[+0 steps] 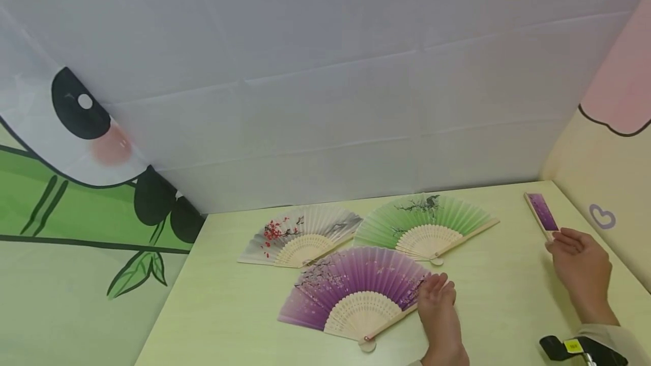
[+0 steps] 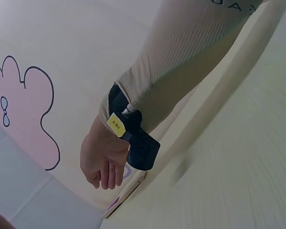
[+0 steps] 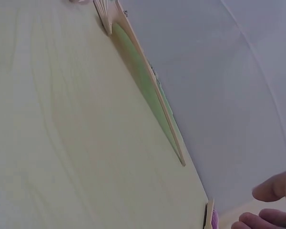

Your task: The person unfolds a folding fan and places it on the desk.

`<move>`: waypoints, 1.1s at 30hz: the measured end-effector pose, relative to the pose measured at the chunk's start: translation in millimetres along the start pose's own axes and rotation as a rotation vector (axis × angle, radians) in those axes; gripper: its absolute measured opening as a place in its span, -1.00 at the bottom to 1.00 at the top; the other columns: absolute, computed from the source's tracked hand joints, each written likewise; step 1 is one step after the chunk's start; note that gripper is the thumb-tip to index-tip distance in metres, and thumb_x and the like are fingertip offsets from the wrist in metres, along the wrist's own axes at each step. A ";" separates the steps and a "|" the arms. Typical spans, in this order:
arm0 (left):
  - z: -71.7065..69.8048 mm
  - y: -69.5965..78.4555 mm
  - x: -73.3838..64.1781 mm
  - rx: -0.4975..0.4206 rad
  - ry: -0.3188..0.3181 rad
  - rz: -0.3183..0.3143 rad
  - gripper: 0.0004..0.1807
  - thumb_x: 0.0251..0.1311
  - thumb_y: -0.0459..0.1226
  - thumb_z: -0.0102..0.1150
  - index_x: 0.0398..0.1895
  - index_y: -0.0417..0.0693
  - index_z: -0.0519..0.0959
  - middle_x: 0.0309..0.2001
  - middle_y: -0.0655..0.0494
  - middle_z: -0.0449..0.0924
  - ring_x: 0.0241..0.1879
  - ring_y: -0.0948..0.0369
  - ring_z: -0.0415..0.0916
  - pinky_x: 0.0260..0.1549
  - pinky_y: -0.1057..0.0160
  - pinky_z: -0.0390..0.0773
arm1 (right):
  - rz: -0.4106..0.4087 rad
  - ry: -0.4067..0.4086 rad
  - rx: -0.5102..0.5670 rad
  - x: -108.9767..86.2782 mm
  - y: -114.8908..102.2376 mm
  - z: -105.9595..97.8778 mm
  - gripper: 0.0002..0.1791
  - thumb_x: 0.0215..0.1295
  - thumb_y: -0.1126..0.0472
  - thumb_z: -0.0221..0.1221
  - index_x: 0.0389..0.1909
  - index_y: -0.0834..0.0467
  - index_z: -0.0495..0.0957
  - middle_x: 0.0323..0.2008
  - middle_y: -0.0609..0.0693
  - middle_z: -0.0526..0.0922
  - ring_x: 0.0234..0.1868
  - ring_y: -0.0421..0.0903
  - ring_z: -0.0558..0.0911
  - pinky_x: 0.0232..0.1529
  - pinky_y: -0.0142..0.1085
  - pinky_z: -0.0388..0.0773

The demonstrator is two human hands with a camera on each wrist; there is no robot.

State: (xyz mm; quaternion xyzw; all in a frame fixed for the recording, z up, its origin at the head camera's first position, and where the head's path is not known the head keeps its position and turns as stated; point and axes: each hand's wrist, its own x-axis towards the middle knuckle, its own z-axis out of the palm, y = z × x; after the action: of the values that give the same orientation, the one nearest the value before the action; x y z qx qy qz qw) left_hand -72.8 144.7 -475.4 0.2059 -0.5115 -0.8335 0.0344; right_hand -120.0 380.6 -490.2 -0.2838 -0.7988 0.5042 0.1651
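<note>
An opened purple fan (image 1: 356, 275) with a blossom print lies on the table at the front, pale ribs toward me. Beside its right edge is my left hand (image 1: 440, 321), fingers together and loosely bent, overlapping the fan's edge in the head view; whether it touches cannot be told. A folded purple fan (image 1: 542, 212) lies at the table's far right. My right hand (image 1: 584, 270) hovers at its near end, thumb and fingers parted in the right wrist view, with no grip on it. Behind lie an opened green fan (image 1: 427, 213) and an opened white fan (image 1: 305, 230) with red blossoms.
The pale yellow-green table (image 1: 218, 298) meets a white sheet wall (image 1: 325, 100) at the back. Side walls carry cartoon prints, with a small heart (image 1: 602, 216) on the right. A black wrist camera (image 2: 144, 149) is strapped to my right wrist.
</note>
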 end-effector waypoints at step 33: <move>36.3 -16.5 0.0 0.020 -0.057 -0.042 -0.70 0.17 -0.57 0.15 -0.01 -0.35 0.52 -0.06 -0.07 0.64 -0.08 0.08 0.59 -0.02 0.09 0.63 | -0.107 -0.027 -0.367 25.3 16.9 -2.5 -0.42 0.29 0.40 0.08 0.30 0.61 0.34 0.18 0.66 0.47 0.07 0.61 0.51 -0.16 0.19 0.38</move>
State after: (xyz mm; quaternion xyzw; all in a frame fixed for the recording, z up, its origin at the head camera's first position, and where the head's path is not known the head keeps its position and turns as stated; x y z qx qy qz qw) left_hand -84.0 182.9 -475.5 0.1931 -0.5163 -0.8344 0.0002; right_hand -133.7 403.7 -504.9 -0.2593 -0.8934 0.3444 0.1264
